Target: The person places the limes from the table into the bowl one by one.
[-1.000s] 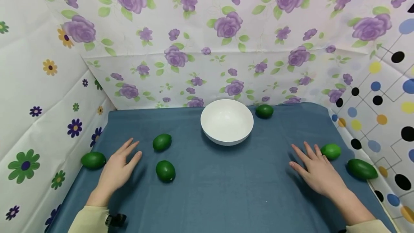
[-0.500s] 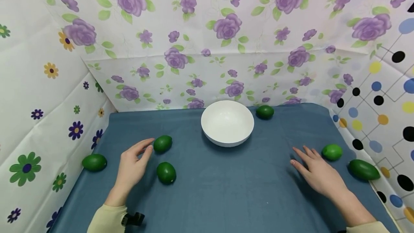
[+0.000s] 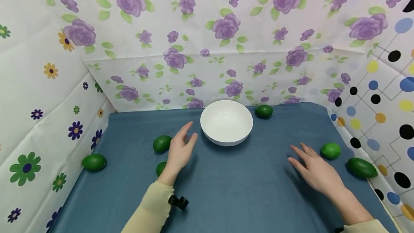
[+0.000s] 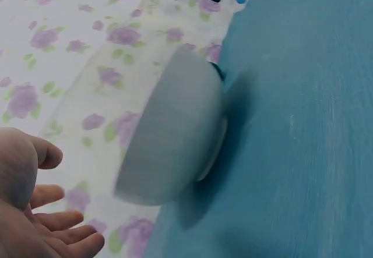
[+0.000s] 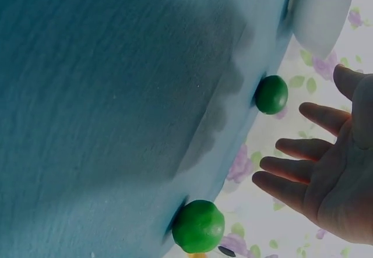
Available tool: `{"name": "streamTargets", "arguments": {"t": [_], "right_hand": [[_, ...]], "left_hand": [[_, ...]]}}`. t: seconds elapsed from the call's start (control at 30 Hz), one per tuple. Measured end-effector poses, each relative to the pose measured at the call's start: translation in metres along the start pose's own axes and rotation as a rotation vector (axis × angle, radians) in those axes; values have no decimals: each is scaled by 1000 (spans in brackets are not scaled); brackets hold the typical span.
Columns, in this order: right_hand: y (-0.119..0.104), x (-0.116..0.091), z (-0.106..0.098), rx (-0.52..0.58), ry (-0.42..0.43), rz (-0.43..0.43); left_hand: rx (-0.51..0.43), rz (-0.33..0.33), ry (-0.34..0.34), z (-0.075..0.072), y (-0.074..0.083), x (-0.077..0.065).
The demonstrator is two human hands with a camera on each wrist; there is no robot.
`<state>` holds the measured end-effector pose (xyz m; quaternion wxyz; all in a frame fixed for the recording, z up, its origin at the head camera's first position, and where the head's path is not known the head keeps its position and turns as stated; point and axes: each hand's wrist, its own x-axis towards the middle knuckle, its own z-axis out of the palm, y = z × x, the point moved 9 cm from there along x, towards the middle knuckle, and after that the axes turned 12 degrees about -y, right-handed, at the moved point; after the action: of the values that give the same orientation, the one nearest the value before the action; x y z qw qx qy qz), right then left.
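Note:
A white bowl (image 3: 226, 123) stands upright at the back middle of the blue cloth. My left hand (image 3: 181, 150) hovers just left of the bowl, thumb and fingers spread, holding nothing; in the left wrist view the bowl (image 4: 175, 130) is right ahead of the hand (image 4: 41, 205). Behind that hand lie a dark green lime-like fruit (image 3: 161, 144) and a second one (image 3: 160, 168), partly hidden by the wrist. My right hand (image 3: 318, 172) is held over the cloth with fingers extended and nothing in it, just left of a brighter green fruit (image 3: 330, 151).
A dark green fruit (image 3: 94, 162) lies at the left edge, another (image 3: 263, 111) right of the bowl, and a longer one (image 3: 361, 168) at the right edge. Patterned sheets (image 3: 207, 46) wall in the back and both sides of the cloth (image 3: 233, 197).
My left hand has swept right, past the two left-middle fruits, to beside the bowl. The right hand stays nearly in place. Bowl and fruits keep their places.

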<state>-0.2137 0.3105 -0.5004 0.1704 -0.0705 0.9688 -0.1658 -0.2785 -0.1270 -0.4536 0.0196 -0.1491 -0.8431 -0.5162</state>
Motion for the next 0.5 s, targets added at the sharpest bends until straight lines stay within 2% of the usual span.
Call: {"name": "streamTargets", "arguments": {"t": [0.1, 0.23, 0.37, 0.5], "right_hand": [[1, -2, 0, 3, 2, 1], [3, -3, 2, 3, -3, -1], [4, -4, 3, 4, -6, -8], [3, -4, 4, 11, -5, -23]], "left_hand": [[93, 96, -35, 17, 5, 12], [220, 204, -150, 39, 10, 21], [304, 187, -281, 55, 9, 24], [406, 188, -362, 66, 7, 25]]}}
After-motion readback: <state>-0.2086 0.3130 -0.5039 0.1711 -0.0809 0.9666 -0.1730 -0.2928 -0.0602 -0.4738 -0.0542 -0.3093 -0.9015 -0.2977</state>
